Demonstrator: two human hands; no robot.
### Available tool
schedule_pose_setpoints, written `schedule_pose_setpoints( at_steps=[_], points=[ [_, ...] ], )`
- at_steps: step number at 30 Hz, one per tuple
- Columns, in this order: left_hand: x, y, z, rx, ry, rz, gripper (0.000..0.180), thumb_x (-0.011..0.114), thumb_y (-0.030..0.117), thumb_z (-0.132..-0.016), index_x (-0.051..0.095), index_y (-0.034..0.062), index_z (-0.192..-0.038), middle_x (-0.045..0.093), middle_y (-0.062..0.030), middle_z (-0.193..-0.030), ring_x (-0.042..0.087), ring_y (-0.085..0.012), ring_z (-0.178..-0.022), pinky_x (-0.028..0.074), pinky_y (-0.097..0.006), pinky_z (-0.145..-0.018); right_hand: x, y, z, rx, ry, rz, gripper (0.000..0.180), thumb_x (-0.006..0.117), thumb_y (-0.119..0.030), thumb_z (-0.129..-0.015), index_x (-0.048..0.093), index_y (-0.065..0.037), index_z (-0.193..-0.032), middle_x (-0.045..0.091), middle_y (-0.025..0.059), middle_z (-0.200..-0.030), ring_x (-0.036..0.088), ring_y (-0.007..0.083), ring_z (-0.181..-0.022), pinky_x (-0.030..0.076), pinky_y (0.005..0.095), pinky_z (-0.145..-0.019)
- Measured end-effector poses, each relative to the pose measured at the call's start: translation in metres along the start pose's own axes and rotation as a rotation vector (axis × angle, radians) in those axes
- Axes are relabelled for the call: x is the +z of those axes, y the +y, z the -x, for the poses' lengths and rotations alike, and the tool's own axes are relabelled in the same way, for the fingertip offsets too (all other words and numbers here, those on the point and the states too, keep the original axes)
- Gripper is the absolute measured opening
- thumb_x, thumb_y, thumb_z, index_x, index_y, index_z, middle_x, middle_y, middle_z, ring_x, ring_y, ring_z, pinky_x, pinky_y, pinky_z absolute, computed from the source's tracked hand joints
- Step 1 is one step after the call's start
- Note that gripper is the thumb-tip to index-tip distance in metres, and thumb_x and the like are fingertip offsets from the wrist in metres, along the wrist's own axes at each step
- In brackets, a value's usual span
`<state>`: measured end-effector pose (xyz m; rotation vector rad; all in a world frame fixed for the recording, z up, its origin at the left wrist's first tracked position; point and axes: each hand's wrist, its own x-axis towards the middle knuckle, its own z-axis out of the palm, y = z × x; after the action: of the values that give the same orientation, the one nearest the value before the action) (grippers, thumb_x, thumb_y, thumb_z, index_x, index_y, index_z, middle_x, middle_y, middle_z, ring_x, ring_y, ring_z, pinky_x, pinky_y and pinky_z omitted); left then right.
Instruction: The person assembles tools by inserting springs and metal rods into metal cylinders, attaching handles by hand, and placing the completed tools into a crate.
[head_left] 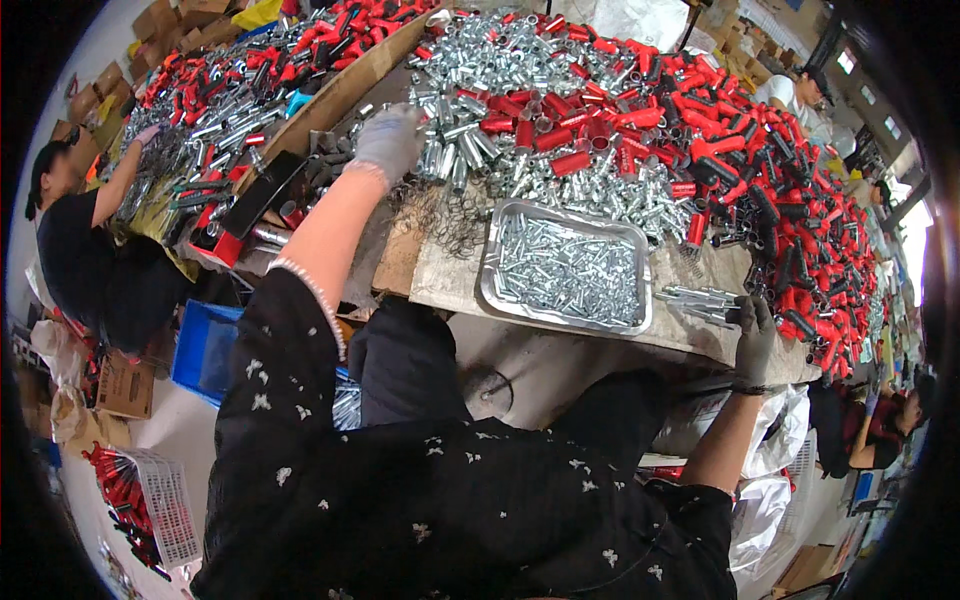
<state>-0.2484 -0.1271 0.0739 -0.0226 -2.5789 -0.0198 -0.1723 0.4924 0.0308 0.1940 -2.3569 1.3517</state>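
Note:
My left hand (388, 146), in a pale glove, reaches across the bench to the edge of a pile of silvery metal tubes (462, 150). Its fingers are curled, and whatever is between them is hidden. At the near right edge of the bench my right hand (756, 342), in a greyish glove, is closed on a bunch of thin metal rods (702, 303) that point left. Between both hands a metal tray (565, 318) holds many small silvery pins. Thin wire springs (455, 222) lie left of the tray.
Red tubes (560, 138) and red-and-black tool handles (722, 150) are heaped behind and right of the tray. A wooden board (345, 78) divides the bench on the left. A blue bin (205, 350) stands below. Co-workers sit at left (85, 230) and far right.

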Motion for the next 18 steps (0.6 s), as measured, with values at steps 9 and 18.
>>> schedule_pose_setpoints(
  at_steps=[9,18],
  points=[
    [-0.027,0.028,0.016,-0.23,0.033,0.495,0.031,0.056,0.008,-0.095,0.056,-0.0037,-0.124,0.065,-0.0253,-0.118,0.065,-0.0343,-0.111,0.054,-0.042,-0.093,0.096,-0.119,0.046,-0.079,0.164,-0.764,0.033,0.049,-0.028,-0.105,0.059,0.003,-0.11,0.067,0.0099,-0.092,0.068,0.0169,-0.081,0.049,0.0229,-0.066],
    [-0.064,0.128,0.152,-0.599,-0.333,2.552,0.038,0.044,0.018,-0.105,0.041,0.0029,-0.139,0.056,-0.0181,-0.127,0.059,-0.0335,-0.12,0.052,-0.046,-0.103,0.167,-0.196,0.091,-0.735,-0.126,-0.268,0.021,0.066,-0.006,-0.086,0.062,0.001,-0.104,0.066,0.0154,-0.096,0.066,0.0356,-0.094,0.052,0.0438,-0.087]
  ],
)
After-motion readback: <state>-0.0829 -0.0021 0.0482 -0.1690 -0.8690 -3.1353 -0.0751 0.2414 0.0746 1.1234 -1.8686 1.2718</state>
